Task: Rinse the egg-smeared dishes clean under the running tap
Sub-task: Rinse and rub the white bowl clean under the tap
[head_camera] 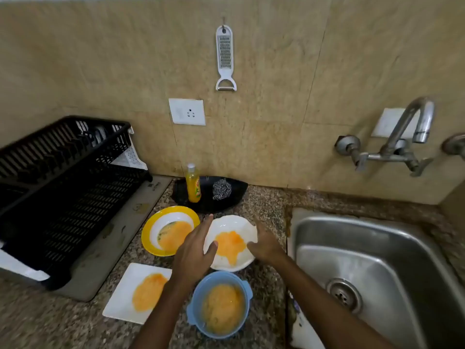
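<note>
Nothing rinsed yet: four egg-smeared dishes on speckled granite worktop (266, 202) left of steel sink (377, 260); tap (412, 127) dry. Left hand (192, 250), right hand (264, 244), fingers spread, flank white scalloped plate (232, 241); grasp cannot tell.

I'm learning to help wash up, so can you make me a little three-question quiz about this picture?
1. How many dishes have egg on them?
2. True or false: water is running from the tap.
3. Which dish are the left hand and right hand reaching around? A) the blue bowl B) the white wavy-edged bowl C) the square white plate

Key:
1. Four; the fourth is the yellow-rimmed bowl.
2. False; no water shows, and the sink holds no dishes.
3. B
</note>
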